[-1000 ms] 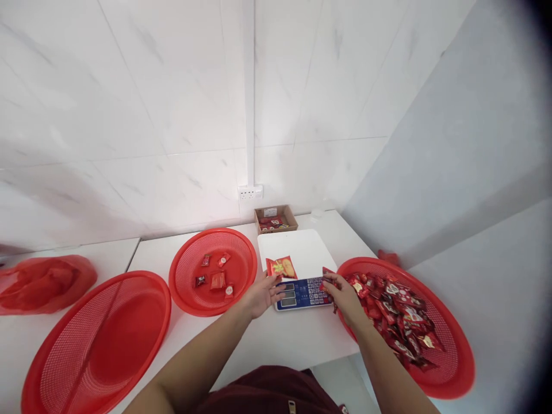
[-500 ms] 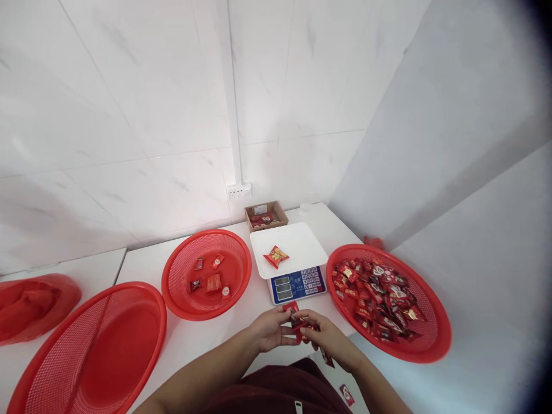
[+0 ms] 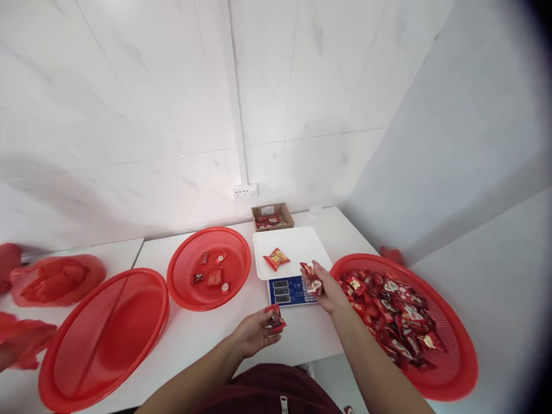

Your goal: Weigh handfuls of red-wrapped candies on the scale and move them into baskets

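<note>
My left hand [image 3: 255, 334] is closed on a red-wrapped candy [image 3: 275, 319], low over the table's front edge. Over the front right corner of the digital scale [image 3: 282, 292], my right hand [image 3: 332, 292] grips several small red-wrapped candies [image 3: 314, 279] in its fingers. One red and yellow snack packet [image 3: 276, 259] lies on the scale's white tray [image 3: 302, 241]. To the right of my right hand, a red mesh basket [image 3: 463, 368] holds a heap of red-wrapped sweets [image 3: 401, 316].
Several wrapped sweets [image 3: 214, 277] lie in a round red basket [image 3: 172, 282] left of the scale. A bigger red basket [image 3: 45, 379] stands nearer on the left, by red plastic bags [image 3: 60, 282]. Behind the scale sits a cardboard box [image 3: 284, 214] with packets.
My hands have come apart. The right one has moved up to the scale with candies, while the left keeps one lower down. The view has shifted slightly, and a red bag shows at lower left.
</note>
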A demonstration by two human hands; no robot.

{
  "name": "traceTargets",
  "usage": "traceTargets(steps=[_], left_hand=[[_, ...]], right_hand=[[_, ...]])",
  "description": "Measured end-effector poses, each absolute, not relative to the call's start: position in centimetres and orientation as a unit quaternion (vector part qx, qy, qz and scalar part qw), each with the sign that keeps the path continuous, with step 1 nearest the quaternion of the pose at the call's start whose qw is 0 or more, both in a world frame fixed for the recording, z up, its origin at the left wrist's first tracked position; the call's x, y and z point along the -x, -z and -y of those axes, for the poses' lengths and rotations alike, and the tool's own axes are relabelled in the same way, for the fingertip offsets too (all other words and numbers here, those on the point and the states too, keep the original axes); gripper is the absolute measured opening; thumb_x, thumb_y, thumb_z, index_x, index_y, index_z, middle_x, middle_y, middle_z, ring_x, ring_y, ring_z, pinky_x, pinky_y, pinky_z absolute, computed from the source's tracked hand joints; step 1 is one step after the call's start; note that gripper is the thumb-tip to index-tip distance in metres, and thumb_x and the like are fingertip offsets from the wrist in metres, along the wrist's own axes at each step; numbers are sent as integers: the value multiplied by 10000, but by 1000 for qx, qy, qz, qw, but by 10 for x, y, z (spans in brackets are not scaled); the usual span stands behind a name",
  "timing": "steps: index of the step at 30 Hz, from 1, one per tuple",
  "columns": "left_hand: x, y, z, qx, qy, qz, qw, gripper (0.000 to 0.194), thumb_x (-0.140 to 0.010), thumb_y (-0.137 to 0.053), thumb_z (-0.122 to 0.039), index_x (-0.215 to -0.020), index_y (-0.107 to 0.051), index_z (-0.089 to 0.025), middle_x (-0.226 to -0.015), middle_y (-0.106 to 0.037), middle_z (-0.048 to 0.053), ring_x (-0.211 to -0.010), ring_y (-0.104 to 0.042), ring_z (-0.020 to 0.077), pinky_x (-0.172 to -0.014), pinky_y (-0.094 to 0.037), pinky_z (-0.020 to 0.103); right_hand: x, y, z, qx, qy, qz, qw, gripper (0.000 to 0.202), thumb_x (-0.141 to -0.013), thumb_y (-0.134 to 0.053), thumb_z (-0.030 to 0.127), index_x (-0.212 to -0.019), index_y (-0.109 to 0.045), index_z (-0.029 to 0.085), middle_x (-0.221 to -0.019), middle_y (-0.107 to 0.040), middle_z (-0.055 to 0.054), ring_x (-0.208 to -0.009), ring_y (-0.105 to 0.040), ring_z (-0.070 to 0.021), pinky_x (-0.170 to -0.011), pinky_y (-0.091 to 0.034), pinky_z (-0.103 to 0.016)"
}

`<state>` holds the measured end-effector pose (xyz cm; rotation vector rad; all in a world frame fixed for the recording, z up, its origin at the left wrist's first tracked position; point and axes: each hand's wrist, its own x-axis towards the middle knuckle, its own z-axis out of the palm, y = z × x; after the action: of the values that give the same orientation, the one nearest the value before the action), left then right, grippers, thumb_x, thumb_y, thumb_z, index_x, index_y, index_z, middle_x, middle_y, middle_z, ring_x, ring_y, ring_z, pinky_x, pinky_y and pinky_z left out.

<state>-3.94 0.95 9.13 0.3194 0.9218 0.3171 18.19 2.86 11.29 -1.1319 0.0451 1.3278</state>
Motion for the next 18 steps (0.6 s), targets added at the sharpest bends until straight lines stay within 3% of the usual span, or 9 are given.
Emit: traceTargets(steps=[2, 6, 9, 14, 18], left_hand=[[39, -95, -6, -147, -166, -453, 863, 214, -828, -506, -266, -1015, -474, -167, -916, -623, 64, -765, -616, 148, -732, -430, 277], [34, -100, 1, -139, -196, -469, 850, 223, -826, -514, -288, -1014, -478, -173, -905, -622, 53, -739, -610, 127, -727, -425, 262], [25, -101, 8, -134, -206, -477, 844, 216, -822, -520, -299, -995, -480, -175, -885, -617, 44, -747, -609, 126, -716, -423, 255], [4, -105, 15, -145, -207, -489, 835, 189, -816, -517, -276, -970, -469, -177, -852, -605, 35, -758, -611, 134, -704, -420, 261], [-16, -110, 14, -176, -203, -492, 828, 237, -781, -561, -290, -970, -471, -179, -870, -603, 41, -761, -606, 133, -696, -414, 260]], right_hand=[[-189, -110, -43, 486, -592, -45, 641, 170, -819, -522, 151, -958, -470, 234, -829, -627, 5, -742, -649, -105, -622, -561, -210], [-200, -95, -46, 496, -618, -108, 601, 71, -855, -455, 152, -884, -427, 211, -723, -550, 22, -573, -601, -74, -520, -549, -185], [-207, -92, -47, 492, -636, -118, 583, 24, -876, -431, 243, -883, -414, 227, -713, -514, 34, -582, -587, -74, -556, -561, -213], [-221, -108, -68, 461, -667, -58, 582, 277, -828, -445, 495, -969, -446, 257, -769, -527, 20, -728, -606, -106, -709, -550, -270], [-235, -109, -56, 463, -694, -1, 551, 315, -820, -490, 444, -1075, -461, 260, -960, -567, -40, -874, -599, -122, -794, -502, -265]])
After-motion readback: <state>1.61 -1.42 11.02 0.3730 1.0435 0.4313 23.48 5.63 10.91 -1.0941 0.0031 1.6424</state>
